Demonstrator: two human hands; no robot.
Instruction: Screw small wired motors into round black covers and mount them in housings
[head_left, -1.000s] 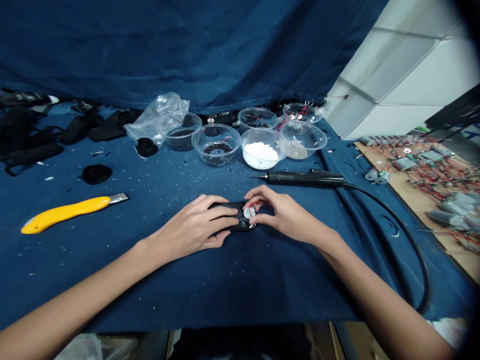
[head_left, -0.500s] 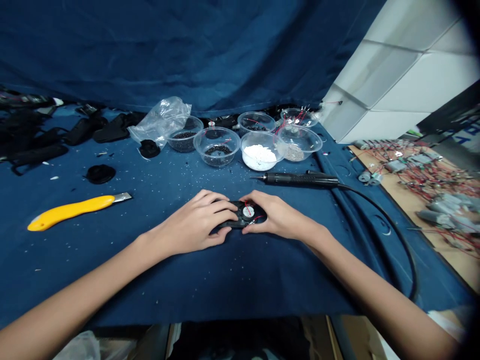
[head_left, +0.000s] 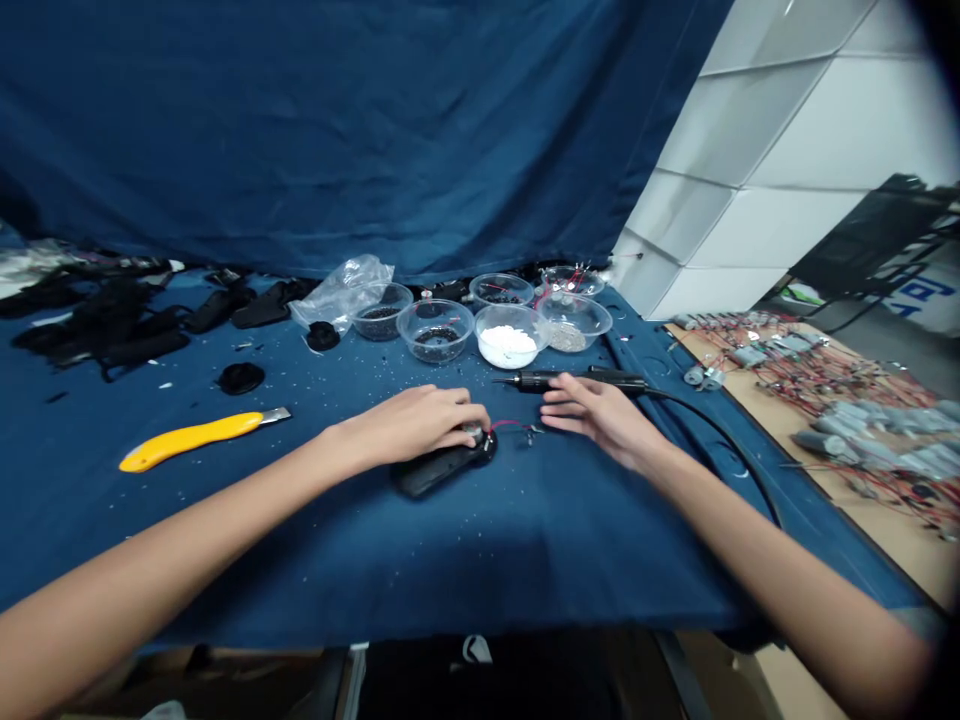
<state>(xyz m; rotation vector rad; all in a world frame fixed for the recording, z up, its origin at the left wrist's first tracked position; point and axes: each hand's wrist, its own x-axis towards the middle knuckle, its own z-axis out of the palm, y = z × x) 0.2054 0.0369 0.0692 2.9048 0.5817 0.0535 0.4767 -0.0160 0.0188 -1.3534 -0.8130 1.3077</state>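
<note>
In the middle of the cloth lies a black elongated plastic housing [head_left: 435, 470] with a rounded right end. My left hand [head_left: 427, 425] rests over it, fingers bent and closed around a small silvery part [head_left: 474, 433] at that end. Thin red wires [head_left: 511, 424] run from there to the right, with tiny dark pieces at their tips. My right hand [head_left: 604, 420] is apart from the housing, its fingers spread and holding nothing. Just behind it is a black electric screwdriver [head_left: 619, 379], partly covered by the fingertips; contact cannot be made out.
Behind stand several clear tubs, one with white bits [head_left: 508, 346], another with dark screws [head_left: 436, 345]. A yellow utility knife [head_left: 195, 440] lies left, blade out, near a black round cap [head_left: 241, 378]. Wired motors cover a board [head_left: 757, 385] at right. The screwdriver's cable [head_left: 720, 450] curves rightward.
My right hand has let go of the housing and moved right towards the screwdriver. The housing is now tilted, and my left fingers have shifted onto its silvery part. The view has shifted.
</note>
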